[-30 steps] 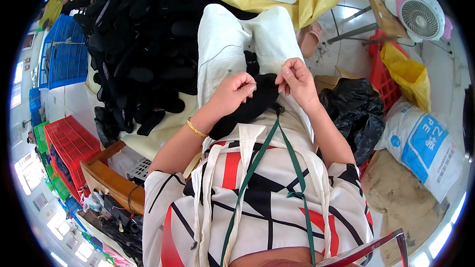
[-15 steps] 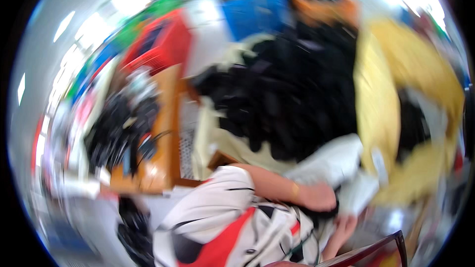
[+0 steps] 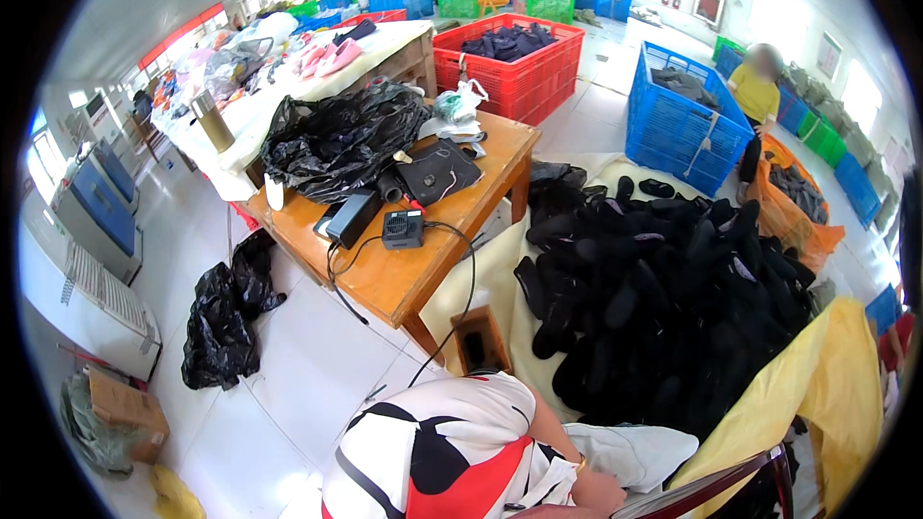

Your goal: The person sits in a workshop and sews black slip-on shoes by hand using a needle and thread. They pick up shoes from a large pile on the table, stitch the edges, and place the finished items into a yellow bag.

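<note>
At the lower edge my left hand (image 3: pixel 598 492) shows only its back and wrist, with a thin bracelet. Its fingers are hidden, so what it may hold cannot be made out. The hand lies beside a pale grey-white cloth or sack (image 3: pixel 639 454). My right hand is out of the picture. A large heap of black slippers (image 3: pixel 663 298) lies on a cream sheet (image 3: pixel 495 279) just beyond my arm. To its right stands an open yellow sack (image 3: pixel 803 384). Low in front runs a dark red glossy frame (image 3: pixel 735 474), cut off by the edge.
A wooden table (image 3: pixel 385 279) holds a black plastic bag (image 3: pixel 341 139), a small black box (image 3: pixel 402 229) and trailing cables. Red (image 3: pixel 510 77) and blue (image 3: pixel 687 125) crates stand beyond. Another black bag (image 3: pixel 226 312) lies on the tiles. A person in yellow (image 3: pixel 756 91) is at the far right.
The view has swung left and sharpened, bringing the table and tiled floor farther in. My left hand now sits lower in the picture; my right hand has gone out of view.
</note>
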